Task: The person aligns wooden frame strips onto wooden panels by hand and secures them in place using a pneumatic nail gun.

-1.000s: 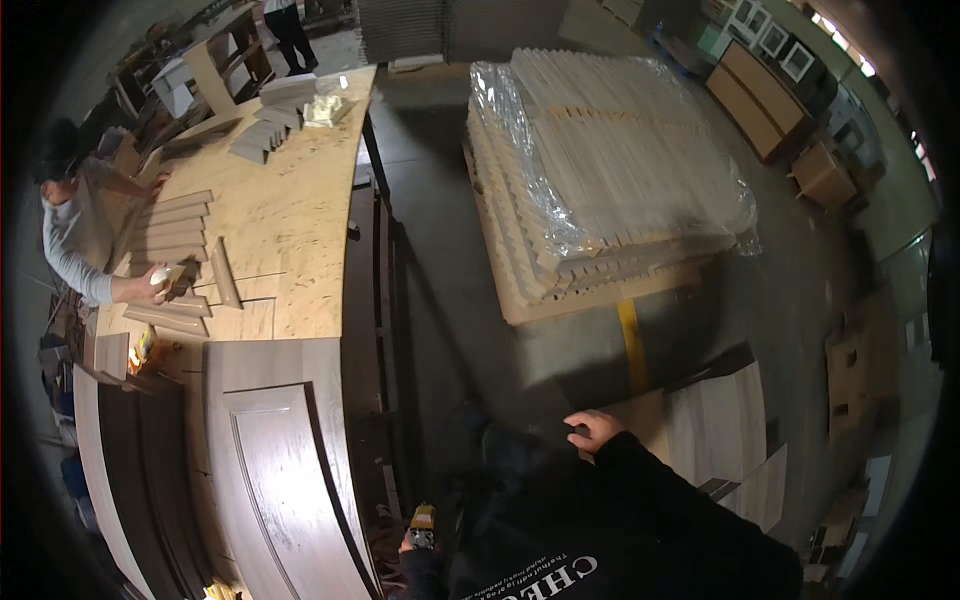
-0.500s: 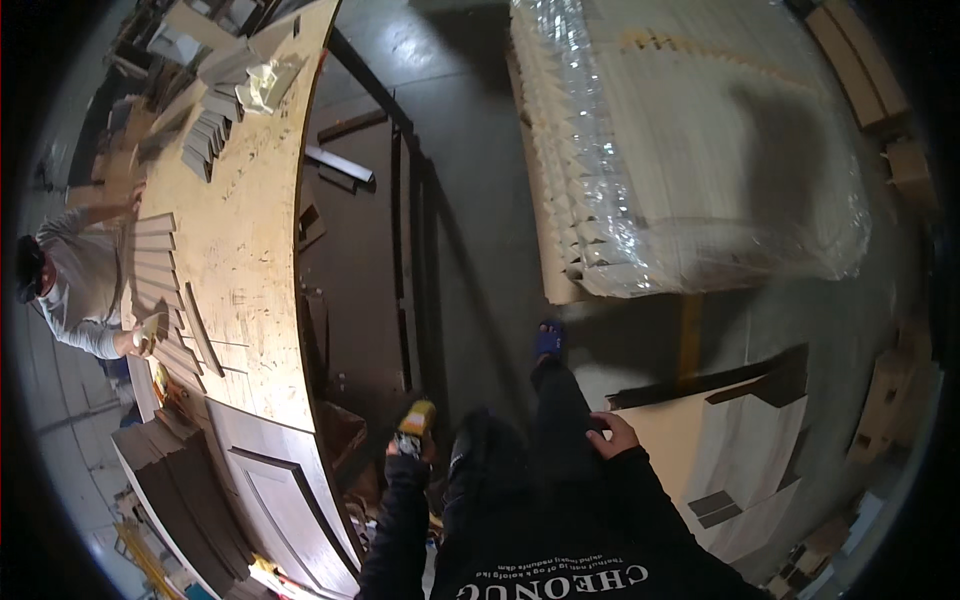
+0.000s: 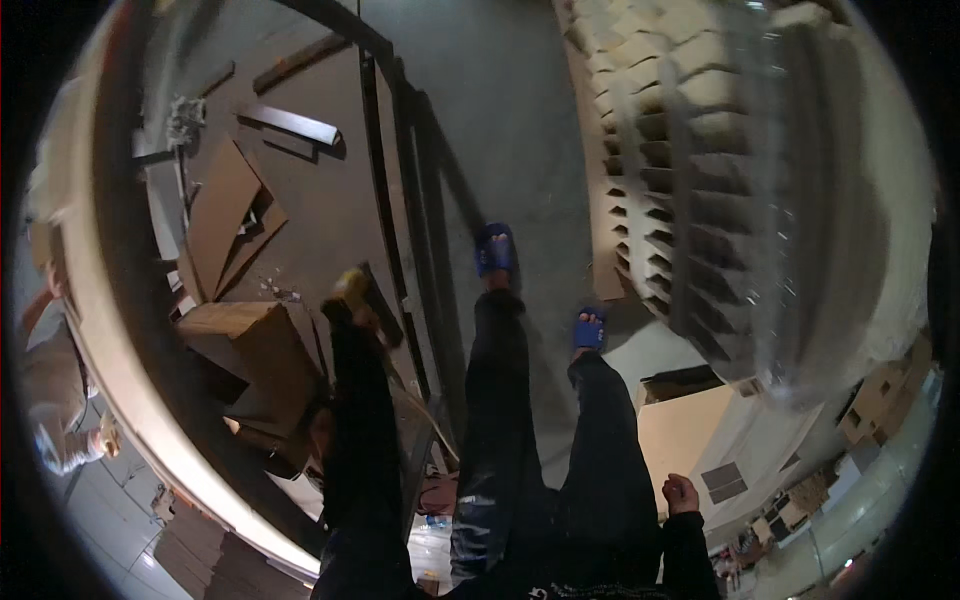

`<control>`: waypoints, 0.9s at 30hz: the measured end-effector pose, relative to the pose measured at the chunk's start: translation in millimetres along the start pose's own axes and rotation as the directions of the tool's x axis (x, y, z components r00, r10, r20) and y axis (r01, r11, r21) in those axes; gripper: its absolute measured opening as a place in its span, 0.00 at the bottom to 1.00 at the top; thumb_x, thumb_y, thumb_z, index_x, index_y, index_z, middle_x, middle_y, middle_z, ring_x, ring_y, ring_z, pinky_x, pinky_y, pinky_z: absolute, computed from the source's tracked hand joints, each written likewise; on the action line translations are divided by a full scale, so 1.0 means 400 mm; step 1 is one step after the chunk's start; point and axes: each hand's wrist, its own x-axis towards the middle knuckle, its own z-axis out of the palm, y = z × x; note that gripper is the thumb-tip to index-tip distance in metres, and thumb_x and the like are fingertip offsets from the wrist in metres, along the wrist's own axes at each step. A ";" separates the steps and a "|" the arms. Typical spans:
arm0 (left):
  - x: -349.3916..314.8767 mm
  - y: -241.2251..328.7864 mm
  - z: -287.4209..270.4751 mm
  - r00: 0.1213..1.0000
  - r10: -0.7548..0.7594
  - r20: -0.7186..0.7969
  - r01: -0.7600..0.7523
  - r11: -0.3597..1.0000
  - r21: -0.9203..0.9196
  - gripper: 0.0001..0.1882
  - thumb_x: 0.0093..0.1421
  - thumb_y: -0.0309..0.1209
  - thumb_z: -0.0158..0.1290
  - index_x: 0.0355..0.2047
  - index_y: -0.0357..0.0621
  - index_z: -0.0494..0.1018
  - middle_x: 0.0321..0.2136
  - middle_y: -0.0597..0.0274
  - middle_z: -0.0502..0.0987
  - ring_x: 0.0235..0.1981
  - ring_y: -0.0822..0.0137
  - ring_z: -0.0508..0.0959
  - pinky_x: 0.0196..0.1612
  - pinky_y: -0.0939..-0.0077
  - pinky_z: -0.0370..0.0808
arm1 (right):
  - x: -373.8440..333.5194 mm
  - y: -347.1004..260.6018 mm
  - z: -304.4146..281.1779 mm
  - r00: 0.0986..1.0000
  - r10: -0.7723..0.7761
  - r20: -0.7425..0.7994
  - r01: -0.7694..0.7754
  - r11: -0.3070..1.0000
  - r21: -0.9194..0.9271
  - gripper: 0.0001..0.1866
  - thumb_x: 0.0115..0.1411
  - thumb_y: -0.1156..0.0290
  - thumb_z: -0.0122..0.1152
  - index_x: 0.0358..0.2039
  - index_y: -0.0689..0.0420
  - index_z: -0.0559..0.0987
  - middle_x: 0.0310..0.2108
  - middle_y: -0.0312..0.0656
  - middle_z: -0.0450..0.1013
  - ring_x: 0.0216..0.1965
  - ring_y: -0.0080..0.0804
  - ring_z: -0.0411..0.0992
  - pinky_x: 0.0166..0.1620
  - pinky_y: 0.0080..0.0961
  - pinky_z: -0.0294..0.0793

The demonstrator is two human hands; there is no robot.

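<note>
— What do I have in the left hand (image 3: 368, 318)?
— It seems wrapped around a blurred yellow tool (image 3: 349, 285); the right hand (image 3: 681, 494) curls, whether fully closed I cannot tell
— Danger?
— Left of the grip sits a cardboard box (image 3: 260, 348); careless swinging could knock the tool there

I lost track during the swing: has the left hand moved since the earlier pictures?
Yes: the left hand has moved forward, now closer to the white strip lying ahead of it.
</note>
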 end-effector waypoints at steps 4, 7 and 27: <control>0.248 -0.101 -0.176 0.992 -0.013 -0.128 -0.009 0.986 -0.167 0.16 0.55 0.38 0.49 0.39 0.41 0.69 0.36 0.53 0.74 0.38 0.56 0.74 0.39 0.66 0.73 | 0.015 0.046 0.052 0.958 0.270 0.099 -0.279 0.955 0.099 0.13 0.54 0.74 0.56 0.40 0.66 0.71 0.25 0.39 0.70 0.27 0.25 0.69 0.30 0.18 0.70; 0.248 -0.071 -0.090 0.813 -0.443 -0.378 0.466 0.884 -0.035 0.10 0.51 0.36 0.52 0.30 0.45 0.69 0.26 0.61 0.71 0.27 0.63 0.73 0.29 0.71 0.71 | -0.005 -0.002 0.131 0.982 0.187 -0.038 -0.191 0.962 -0.193 0.17 0.49 0.72 0.64 0.40 0.61 0.72 0.27 0.37 0.71 0.29 0.24 0.69 0.35 0.21 0.71; 0.290 0.035 0.017 0.624 -0.590 -0.512 0.720 0.689 0.084 0.08 0.48 0.28 0.54 0.28 0.40 0.68 0.16 0.61 0.69 0.14 0.65 0.70 0.16 0.72 0.68 | 0.024 -0.140 0.293 0.995 0.095 -0.007 -0.066 0.631 -0.773 0.14 0.55 0.73 0.55 0.43 0.60 0.71 0.31 0.39 0.73 0.31 0.23 0.70 0.36 0.20 0.71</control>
